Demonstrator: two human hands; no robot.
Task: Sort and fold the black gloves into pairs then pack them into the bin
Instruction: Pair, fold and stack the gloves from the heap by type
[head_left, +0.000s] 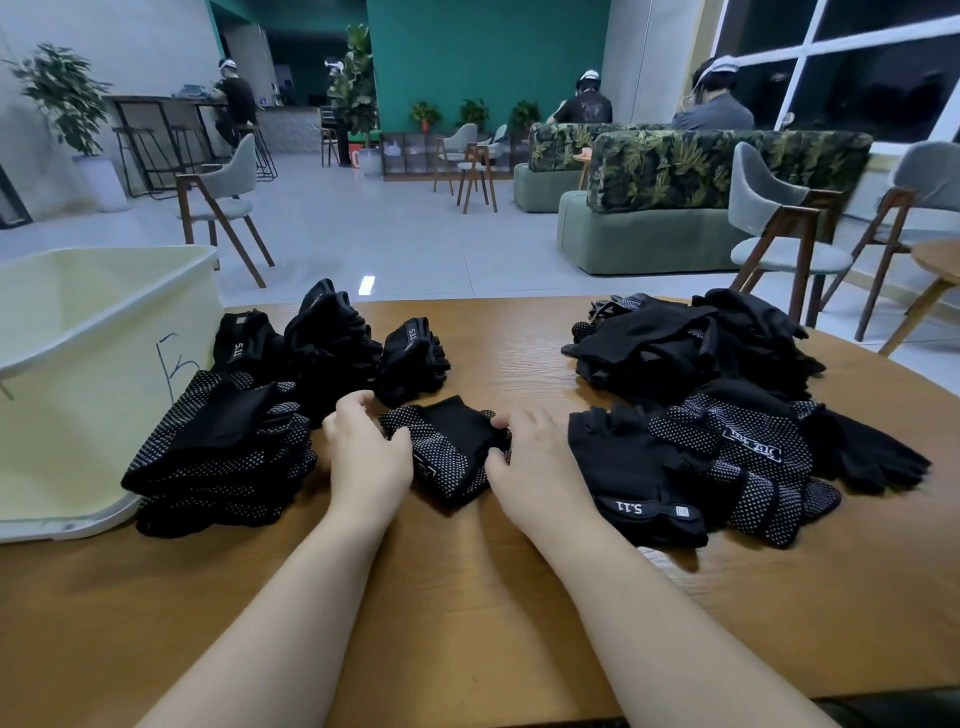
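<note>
Wooden table (467, 597): both hands' grip pinches folded glove pair (447, 447).

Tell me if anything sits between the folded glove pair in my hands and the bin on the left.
Yes. A stack of folded dotted gloves lies on the table directly between the glove pair and the bin, resting against the bin's wall. The pair would likely need lifting over that stack and the rim.

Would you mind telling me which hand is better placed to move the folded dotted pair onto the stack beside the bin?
Probably the left hand. It grips the folded pair on the side nearest the dotted stack by the bin; the right hand would have to cross over.
</note>
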